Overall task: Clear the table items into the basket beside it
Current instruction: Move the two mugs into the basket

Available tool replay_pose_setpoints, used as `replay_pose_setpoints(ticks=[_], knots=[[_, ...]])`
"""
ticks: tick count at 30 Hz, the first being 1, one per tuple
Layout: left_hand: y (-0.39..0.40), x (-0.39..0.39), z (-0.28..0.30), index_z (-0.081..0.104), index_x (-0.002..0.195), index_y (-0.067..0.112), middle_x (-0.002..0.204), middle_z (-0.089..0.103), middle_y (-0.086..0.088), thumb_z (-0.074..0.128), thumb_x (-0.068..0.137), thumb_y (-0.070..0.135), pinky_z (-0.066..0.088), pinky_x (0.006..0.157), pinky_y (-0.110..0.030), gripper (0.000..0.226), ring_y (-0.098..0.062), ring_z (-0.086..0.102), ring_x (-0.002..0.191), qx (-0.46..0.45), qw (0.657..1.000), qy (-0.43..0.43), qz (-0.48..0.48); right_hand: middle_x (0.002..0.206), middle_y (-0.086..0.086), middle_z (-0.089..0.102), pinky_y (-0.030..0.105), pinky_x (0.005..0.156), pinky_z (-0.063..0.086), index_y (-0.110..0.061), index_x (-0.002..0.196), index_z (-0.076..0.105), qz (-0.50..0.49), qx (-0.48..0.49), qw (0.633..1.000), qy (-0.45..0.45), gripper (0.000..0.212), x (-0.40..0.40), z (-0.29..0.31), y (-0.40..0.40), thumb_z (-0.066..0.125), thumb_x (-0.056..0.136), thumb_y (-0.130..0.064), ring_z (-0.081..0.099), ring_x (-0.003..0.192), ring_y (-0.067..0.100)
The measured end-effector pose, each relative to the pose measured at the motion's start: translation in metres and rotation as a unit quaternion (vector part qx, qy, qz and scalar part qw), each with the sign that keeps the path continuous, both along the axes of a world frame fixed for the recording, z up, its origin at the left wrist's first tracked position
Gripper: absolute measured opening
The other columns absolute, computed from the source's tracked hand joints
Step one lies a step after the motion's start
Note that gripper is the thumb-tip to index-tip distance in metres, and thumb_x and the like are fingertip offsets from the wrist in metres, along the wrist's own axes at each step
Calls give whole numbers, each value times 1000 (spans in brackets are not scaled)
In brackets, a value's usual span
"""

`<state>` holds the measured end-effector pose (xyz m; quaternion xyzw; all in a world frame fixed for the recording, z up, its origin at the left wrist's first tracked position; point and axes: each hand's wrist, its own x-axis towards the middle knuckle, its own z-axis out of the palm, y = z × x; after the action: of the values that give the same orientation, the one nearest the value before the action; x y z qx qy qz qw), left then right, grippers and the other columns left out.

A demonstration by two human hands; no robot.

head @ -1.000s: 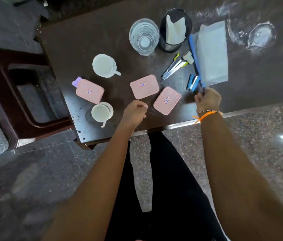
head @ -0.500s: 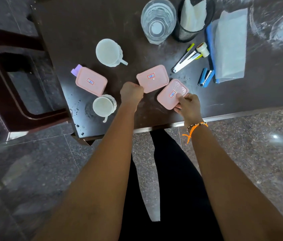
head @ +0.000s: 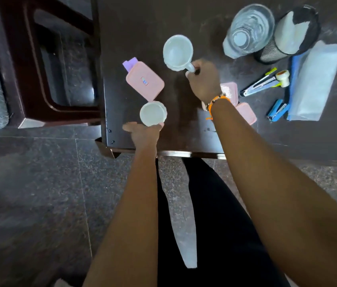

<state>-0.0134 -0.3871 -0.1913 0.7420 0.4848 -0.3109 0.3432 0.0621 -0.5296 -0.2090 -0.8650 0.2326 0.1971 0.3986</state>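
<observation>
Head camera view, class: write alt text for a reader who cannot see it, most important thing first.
Seen from above, the right hand pinches the handle of a white cup while the left hand cups a second white cup near the edge of a dark table. Pink lidded boxes, a glass and stationery lie around them.

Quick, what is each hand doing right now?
Left hand: wrapped around the near white cup.
Right hand: closed on the handle of the far white cup.
</observation>
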Motion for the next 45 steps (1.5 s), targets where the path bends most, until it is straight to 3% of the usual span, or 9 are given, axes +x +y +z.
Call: replay_pose_setpoints(ticks=[6,10,14,19,23,31,40,42,45], knots=[[25,-4,-16,56,116,2,112,62,-7,75,77,25,48,78,-24,49,-15,62,96,-137,990,24,35,98,22,62,34,84,37,-7,69,52,29,-77,997,8,25,3,-3,9,52,91,-18,53,97,31],[35,-14,-18,66,77,1,92,70,-19,75,77,19,50,78,-30,20,-18,62,79,-133,990,-38,-12,94,28,67,37,81,40,10,83,65,2,-83,996,-14,27,-6,1,18,50,90,-11,58,97,37],[43,-20,-15,74,85,0,91,73,-21,72,77,13,38,58,-17,15,-16,58,73,-88,989,-87,-75,89,33,67,46,83,46,15,83,63,-52,-67,996,-26,30,-20,8,29,51,89,-11,61,93,43],[53,-24,-13,71,98,5,103,71,-16,57,86,5,49,84,-29,18,-30,66,95,-50,973,-106,-197,87,32,67,43,80,43,12,82,64,-77,-109,990,-36,36,-44,17,41,52,90,-20,58,88,43],[68,-16,-2,68,99,8,100,69,-16,50,91,10,52,81,-40,20,-34,65,93,-12,931,-132,-340,87,31,67,42,81,43,12,82,65,-104,-120,985,-61,35,-57,26,52,53,90,-19,59,89,42],[121,-17,55,71,85,4,87,74,-13,55,86,8,53,81,-38,17,-25,70,81,-87,936,-195,-278,97,24,68,33,83,37,5,88,69,-80,-113,987,-86,30,-63,77,96,52,91,-19,58,97,35],[250,-40,148,74,83,4,80,74,-5,66,79,0,53,70,-24,9,-14,68,69,33,910,-381,-163,71,-16,59,24,67,43,0,77,66,-55,173,980,-82,20,-41,156,224,55,89,-10,51,59,8],[277,-36,164,74,86,6,79,70,6,66,79,2,44,68,-2,12,-3,63,73,76,901,-402,-143,79,-6,63,18,63,44,-10,70,64,-36,238,967,-79,22,-30,168,256,55,91,-12,50,55,4],[318,-19,171,75,91,12,79,69,9,63,82,8,41,67,-1,16,0,62,64,116,909,-385,-109,79,11,59,19,60,44,-15,64,61,-2,317,946,-65,28,-10,176,303,54,91,-14,49,55,7]])
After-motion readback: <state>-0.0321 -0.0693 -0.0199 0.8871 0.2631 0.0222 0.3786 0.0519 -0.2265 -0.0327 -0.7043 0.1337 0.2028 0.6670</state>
